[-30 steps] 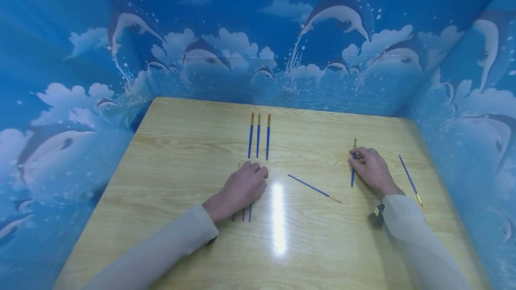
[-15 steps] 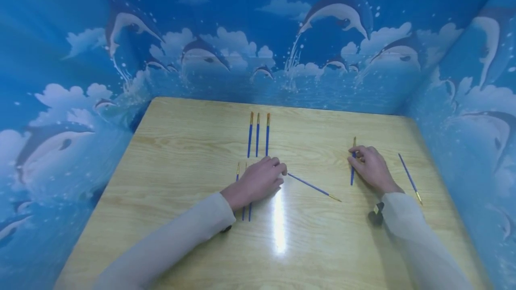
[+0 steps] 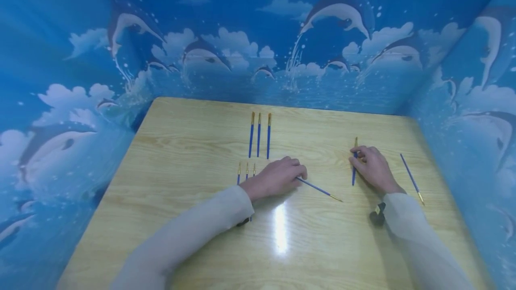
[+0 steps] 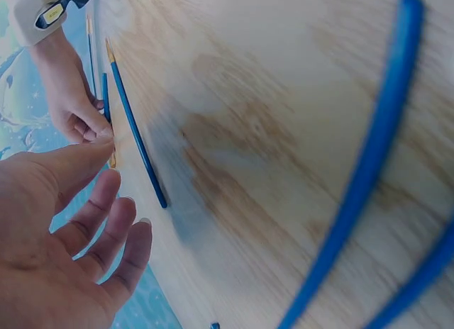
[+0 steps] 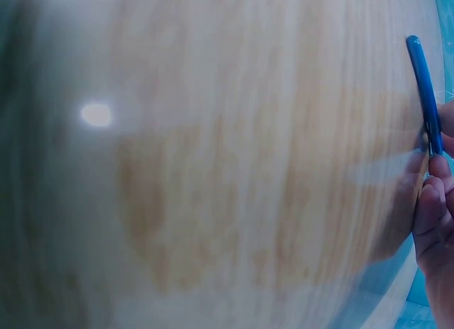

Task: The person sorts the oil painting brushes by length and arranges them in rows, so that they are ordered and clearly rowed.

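My left hand point(image 3: 279, 177) is over the handle end of a slanted blue paintbrush point(image 3: 320, 189), whose tip points to the lower right. In the left wrist view, the fingers of that hand point(image 4: 64, 237) are loosely bent with nothing between them, and the slanted paintbrush point(image 4: 135, 123) lies past them on the table. At the right, my right hand point(image 3: 374, 168) pinches another blue paintbrush point(image 3: 354, 177) between thumb and fingers, its tip pointing away. In the right wrist view, the handle of this held paintbrush point(image 5: 422, 84) sticks out from the fingertips.
Three paintbrushes point(image 3: 259, 140) lie side by side at the back of the wooden table point(image 3: 181, 147). Nearer, three more point(image 3: 239, 176) are partly hidden under my left forearm. One paintbrush point(image 3: 411, 176) lies right of my right hand. Dolphin-printed blue sheeting point(image 3: 250, 35) surrounds the table.
My left hand has moved right, off the nearer row of paintbrushes, to the slanted one, uncovering that row's tips. My right hand has stayed in place on its paintbrush.
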Tool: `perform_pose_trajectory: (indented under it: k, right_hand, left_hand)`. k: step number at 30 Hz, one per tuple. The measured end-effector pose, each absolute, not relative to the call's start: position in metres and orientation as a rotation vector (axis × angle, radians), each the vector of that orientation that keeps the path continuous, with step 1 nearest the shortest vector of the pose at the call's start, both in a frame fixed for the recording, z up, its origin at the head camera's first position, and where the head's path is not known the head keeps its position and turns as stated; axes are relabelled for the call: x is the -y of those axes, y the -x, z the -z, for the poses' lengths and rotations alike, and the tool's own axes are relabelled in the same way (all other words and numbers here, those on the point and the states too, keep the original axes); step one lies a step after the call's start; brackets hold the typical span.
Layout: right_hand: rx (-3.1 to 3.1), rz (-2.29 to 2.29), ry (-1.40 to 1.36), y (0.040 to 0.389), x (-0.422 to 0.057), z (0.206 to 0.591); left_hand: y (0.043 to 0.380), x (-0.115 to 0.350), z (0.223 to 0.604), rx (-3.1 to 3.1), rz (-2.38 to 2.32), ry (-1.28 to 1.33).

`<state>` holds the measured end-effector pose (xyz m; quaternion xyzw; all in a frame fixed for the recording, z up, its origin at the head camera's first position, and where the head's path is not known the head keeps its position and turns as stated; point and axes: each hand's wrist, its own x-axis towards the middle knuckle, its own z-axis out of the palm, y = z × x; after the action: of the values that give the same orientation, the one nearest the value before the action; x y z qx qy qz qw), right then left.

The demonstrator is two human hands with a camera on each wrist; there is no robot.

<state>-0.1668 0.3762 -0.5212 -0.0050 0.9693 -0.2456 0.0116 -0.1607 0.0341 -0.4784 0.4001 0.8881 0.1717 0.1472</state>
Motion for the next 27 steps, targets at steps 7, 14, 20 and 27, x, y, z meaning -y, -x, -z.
perform_pose_trajectory:
  k: [7,14,20,27]
  right_hand:
    - [-3.019,0.753,-0.007,0.167,-0.376,0.520]
    - [-3.013,0.762,-0.019,0.166,-0.376,0.519]
    - [-3.017,0.764,-0.006,0.167,-0.376,0.521]
    - [-3.016,0.768,-0.003,0.167,-0.376,0.522]
  left_hand:
    - [0.161,-0.054,0.484,-2.501,-0.508,-1.262]
    - [0.164,-0.067,0.488,-2.476,-0.504,-1.311]
    - [0.167,-0.073,0.492,-2.437,-0.487,-1.324]
    - [0.166,-0.074,0.499,-2.429,-0.459,-1.377]
